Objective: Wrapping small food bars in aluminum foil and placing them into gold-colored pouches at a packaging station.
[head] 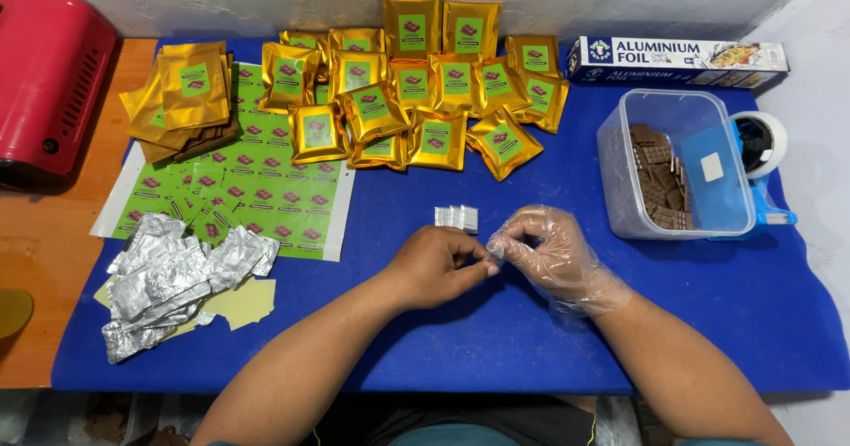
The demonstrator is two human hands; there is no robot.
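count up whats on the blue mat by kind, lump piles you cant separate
gold pouches, loose: about 17
stack of gold pouches: 1
green label sheets: 1 spread
foil-wrapped pieces: 1 small row
crumpled foil heap: 1
foil box: 1
plastic tub: 1
tape dispenser: 1
Total: about 24

The left hand (434, 267) is bare, with no ring or watch. The right hand (553, 255) wears a thin, clear, crinkled plastic glove ending loosely at the wrist. Both forearms are uncovered, without sleeves.
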